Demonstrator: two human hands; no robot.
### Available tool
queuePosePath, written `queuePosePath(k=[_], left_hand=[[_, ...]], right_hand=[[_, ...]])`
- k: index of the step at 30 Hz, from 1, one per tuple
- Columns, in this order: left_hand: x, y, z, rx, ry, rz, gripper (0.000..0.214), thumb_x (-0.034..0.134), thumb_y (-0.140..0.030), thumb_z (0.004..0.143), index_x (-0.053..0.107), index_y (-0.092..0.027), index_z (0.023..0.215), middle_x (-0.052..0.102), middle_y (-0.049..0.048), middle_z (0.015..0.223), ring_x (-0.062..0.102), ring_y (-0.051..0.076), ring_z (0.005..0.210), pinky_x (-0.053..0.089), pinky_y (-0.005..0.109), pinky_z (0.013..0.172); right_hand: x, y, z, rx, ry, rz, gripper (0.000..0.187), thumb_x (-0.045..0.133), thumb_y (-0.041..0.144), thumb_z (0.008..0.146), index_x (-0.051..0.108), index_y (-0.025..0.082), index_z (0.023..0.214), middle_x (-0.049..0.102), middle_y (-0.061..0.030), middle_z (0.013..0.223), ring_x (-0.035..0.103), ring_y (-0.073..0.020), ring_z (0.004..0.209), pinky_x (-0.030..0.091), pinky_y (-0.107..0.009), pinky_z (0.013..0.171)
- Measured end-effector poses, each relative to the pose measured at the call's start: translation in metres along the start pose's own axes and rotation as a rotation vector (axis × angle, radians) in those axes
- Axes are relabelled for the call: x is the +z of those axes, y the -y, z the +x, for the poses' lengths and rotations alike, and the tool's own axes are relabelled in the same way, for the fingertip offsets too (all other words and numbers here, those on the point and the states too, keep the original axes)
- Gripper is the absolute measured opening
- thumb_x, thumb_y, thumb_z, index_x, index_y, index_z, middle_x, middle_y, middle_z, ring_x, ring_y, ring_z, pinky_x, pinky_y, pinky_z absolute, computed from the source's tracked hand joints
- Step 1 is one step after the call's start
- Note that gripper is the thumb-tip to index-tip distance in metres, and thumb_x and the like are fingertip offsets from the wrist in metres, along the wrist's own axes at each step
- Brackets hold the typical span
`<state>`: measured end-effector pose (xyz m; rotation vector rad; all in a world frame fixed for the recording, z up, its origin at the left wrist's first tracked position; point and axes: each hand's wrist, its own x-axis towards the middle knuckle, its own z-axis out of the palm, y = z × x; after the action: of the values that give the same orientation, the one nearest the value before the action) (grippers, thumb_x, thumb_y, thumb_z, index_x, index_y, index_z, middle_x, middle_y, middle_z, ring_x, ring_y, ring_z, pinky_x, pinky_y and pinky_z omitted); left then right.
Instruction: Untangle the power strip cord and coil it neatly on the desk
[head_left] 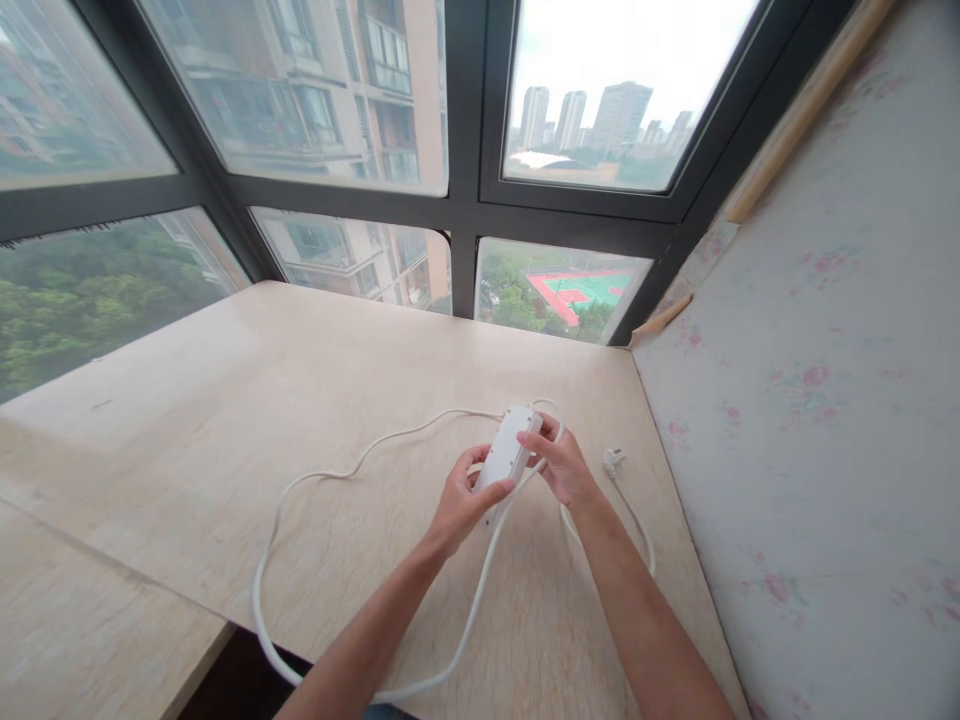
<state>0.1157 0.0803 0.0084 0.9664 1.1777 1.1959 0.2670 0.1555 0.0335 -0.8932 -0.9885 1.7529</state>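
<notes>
Both hands grip the white power strip (510,448) above the desk (225,420): left hand (459,500) pinching its near end, right hand (564,466) clasping its side. The cable (337,475) sprawls uncoiled, plug (613,461) lying loose.

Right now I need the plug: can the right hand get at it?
Probably yes: the plug lies bare on the table just beside the right hand, though that hand grips the power strip.
</notes>
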Motion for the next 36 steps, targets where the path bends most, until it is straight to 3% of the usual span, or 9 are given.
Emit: queuePosePath(k=[7,9,12,16,19,24,28,33,36], left_hand=[[-0.001,-0.028,-0.002,-0.345,0.448,-0.164,0.064,0.082,-0.030,0.062,0.053,-0.011,0.115,0.064,0.0160,0.104,0.068,0.024,0.075,0.053,0.033,0.066],[0.003,-0.031,-0.003,-0.334,0.400,-0.155,0.058,0.084,-0.028,0.060,0.054,-0.010,0.106,0.065,0.0130,0.091,0.067,0.022,0.068,0.052,0.030,0.059],[0.009,-0.031,-0.001,-0.217,0.186,-0.117,0.052,0.084,-0.028,0.058,0.054,-0.010,0.097,0.063,0.0069,0.075,0.064,0.019,0.057,0.048,0.026,0.050],[0.015,-0.030,0.009,-0.096,-0.119,-0.189,0.052,0.085,-0.031,0.057,0.054,-0.010,0.093,0.063,0.0052,0.075,0.064,0.019,0.056,0.050,0.028,0.053],[0.021,-0.028,0.015,-0.015,-0.226,-0.298,0.051,0.086,-0.032,0.057,0.056,-0.011,0.093,0.065,0.0062,0.080,0.066,0.019,0.064,0.052,0.029,0.059],[0.040,-0.032,0.018,0.126,-0.267,-0.506,0.047,0.083,-0.032,0.063,0.061,-0.011,0.099,0.066,0.0090,0.091,0.064,0.016,0.076,0.050,0.026,0.068],[0.054,-0.039,0.018,0.151,-0.268,-0.752,0.045,0.081,-0.033,0.068,0.059,-0.014,0.103,0.066,0.0074,0.097,0.064,0.016,0.079,0.050,0.028,0.070],[0.061,-0.039,0.018,0.173,-0.212,-0.859,0.038,0.073,-0.038,0.078,0.058,-0.020,0.107,0.063,0.0034,0.096,0.062,0.015,0.079,0.049,0.030,0.072],[0.058,-0.031,0.016,0.170,-0.165,-0.769,0.038,0.072,-0.038,0.078,0.058,-0.019,0.109,0.064,0.0056,0.102,0.062,0.018,0.091,0.047,0.030,0.079]], right_hand=[[-0.001,0.004,-0.004,-0.128,0.164,-0.031,0.051,0.078,0.036,0.068,0.061,0.020,0.113,0.068,-0.0076,0.098,0.064,-0.0203,0.082,0.049,-0.026,0.060],[-0.001,0.006,-0.004,-0.129,0.143,-0.021,0.054,0.079,0.037,0.067,0.059,0.020,0.113,0.068,-0.0084,0.101,0.065,-0.0220,0.088,0.052,-0.029,0.067],[-0.003,0.012,-0.004,-0.127,0.040,0.004,0.062,0.081,0.037,0.066,0.052,0.021,0.118,0.064,-0.0102,0.116,0.064,-0.0232,0.100,0.054,-0.036,0.081],[-0.003,0.023,-0.011,-0.154,-0.058,-0.133,0.075,0.079,0.040,0.069,0.040,0.023,0.132,0.048,-0.0158,0.139,0.056,-0.0267,0.118,0.049,-0.046,0.097],[-0.001,0.027,-0.021,-0.184,-0.029,-0.337,0.080,0.078,0.041,0.070,0.038,0.023,0.137,0.043,-0.0168,0.143,0.050,-0.0271,0.126,0.044,-0.046,0.103],[0.008,0.022,-0.030,-0.083,0.127,-0.483,0.084,0.076,0.046,0.072,0.036,0.022,0.142,0.040,-0.0170,0.145,0.044,-0.0283,0.130,0.046,-0.045,0.100],[0.014,0.019,-0.027,-0.143,0.232,-0.539,0.075,0.075,0.043,0.074,0.044,0.021,0.139,0.050,-0.0126,0.135,0.053,-0.0247,0.119,0.046,-0.039,0.099],[0.009,0.022,-0.024,-0.099,0.235,-0.654,0.061,0.066,0.045,0.081,0.051,0.019,0.134,0.060,-0.0084,0.106,0.058,-0.0171,0.084,0.052,-0.026,0.061],[0.002,0.026,-0.024,-0.131,0.231,-0.714,0.050,0.064,0.038,0.083,0.055,0.016,0.127,0.060,-0.0076,0.100,0.055,-0.0155,0.080,0.048,-0.024,0.058]])
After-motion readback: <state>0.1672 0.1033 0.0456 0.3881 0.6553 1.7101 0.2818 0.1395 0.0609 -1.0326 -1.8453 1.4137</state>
